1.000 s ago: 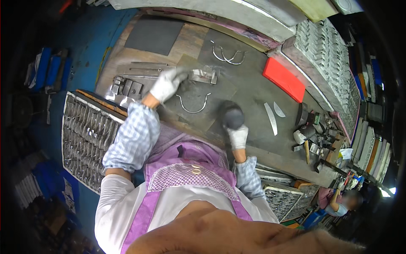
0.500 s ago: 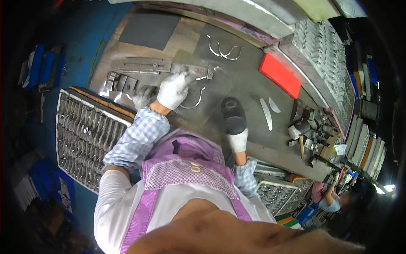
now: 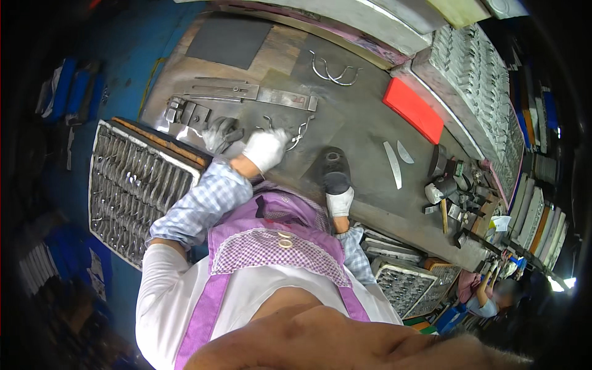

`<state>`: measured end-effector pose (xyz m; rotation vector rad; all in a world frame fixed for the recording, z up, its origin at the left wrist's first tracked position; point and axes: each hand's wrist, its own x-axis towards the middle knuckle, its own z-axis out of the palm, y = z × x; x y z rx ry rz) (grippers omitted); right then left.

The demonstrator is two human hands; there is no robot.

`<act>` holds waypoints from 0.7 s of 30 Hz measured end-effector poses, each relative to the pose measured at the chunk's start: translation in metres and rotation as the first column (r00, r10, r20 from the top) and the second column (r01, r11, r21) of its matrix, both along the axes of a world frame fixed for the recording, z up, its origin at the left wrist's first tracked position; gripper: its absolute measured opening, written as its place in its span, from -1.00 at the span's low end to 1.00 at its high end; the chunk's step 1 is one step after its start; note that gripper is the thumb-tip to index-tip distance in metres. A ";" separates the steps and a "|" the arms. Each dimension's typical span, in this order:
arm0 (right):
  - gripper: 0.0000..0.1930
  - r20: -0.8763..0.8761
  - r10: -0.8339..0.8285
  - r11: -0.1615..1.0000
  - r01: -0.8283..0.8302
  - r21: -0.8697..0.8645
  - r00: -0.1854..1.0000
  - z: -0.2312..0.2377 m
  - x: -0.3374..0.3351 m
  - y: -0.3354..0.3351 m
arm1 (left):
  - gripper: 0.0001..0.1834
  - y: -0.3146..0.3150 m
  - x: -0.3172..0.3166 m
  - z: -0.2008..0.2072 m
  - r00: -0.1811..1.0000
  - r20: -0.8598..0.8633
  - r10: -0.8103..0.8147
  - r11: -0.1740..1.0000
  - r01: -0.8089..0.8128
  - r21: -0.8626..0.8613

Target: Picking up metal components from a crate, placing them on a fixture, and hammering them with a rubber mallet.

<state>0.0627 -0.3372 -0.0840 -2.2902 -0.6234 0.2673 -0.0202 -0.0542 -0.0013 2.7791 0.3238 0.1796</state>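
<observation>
My left hand (image 3: 266, 150), in a white glove, is closed and slightly blurred over the metal worktable (image 3: 364, 135). Its fingers meet a thin, shiny curved metal strip (image 3: 302, 131), which sticks out past them to the right. Another hooked metal end (image 3: 266, 121) shows just beyond the knuckles. My right hand (image 3: 340, 202), also gloved in white, grips a dark, rounded object (image 3: 335, 171) that hides most of the fingers; its exact kind I cannot make out. A crumpled grey glove (image 3: 221, 134) lies left of my left hand.
Beyond lie a slotted metal bar (image 3: 234, 91), metal blocks (image 3: 187, 113) and crossed curved strips (image 3: 333, 75). A red slab (image 3: 413, 110), flat blades (image 3: 393, 164) and a hammer (image 3: 444, 214) are to the right. Racks of metal parts (image 3: 142, 191) stand at the left and far right.
My left hand has come nearer to my body, uncovering the flat bar. Curved strips by it have shifted. My right hand and the dark object moved slightly left.
</observation>
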 end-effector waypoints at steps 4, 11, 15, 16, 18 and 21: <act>-0.76 0.010 -0.042 0.999 0.042 0.026 0.999 0.000 -0.001 0.000 | -0.86 -0.028 -0.001 -0.015 0.989 -0.140 0.053 0.998 -0.057 -0.019; -0.64 -0.104 0.040 0.999 -0.040 -0.006 0.994 0.019 0.003 0.006 | -0.74 -0.018 -0.030 0.035 0.986 -0.166 0.011 0.969 -0.052 -0.242; -0.75 0.120 0.055 0.998 -0.051 -0.034 0.991 0.015 0.006 0.008 | -0.65 0.005 -0.130 0.064 0.940 0.046 0.339 0.837 -0.279 -0.470; -0.75 0.215 0.035 0.999 -0.038 0.010 0.976 0.013 0.006 0.006 | -0.67 0.006 -0.163 0.066 0.886 0.086 0.456 0.799 -0.365 -0.478; -0.75 0.229 0.028 0.999 -0.030 0.009 0.973 0.010 0.007 0.003 | -0.78 0.014 -0.215 0.063 0.746 0.104 0.658 0.708 -0.565 -0.424; -0.75 0.178 0.015 1.000 -0.010 -0.029 0.984 0.011 0.009 -0.001 | -0.77 0.021 -0.277 0.045 0.570 0.209 0.795 0.607 -0.743 -0.282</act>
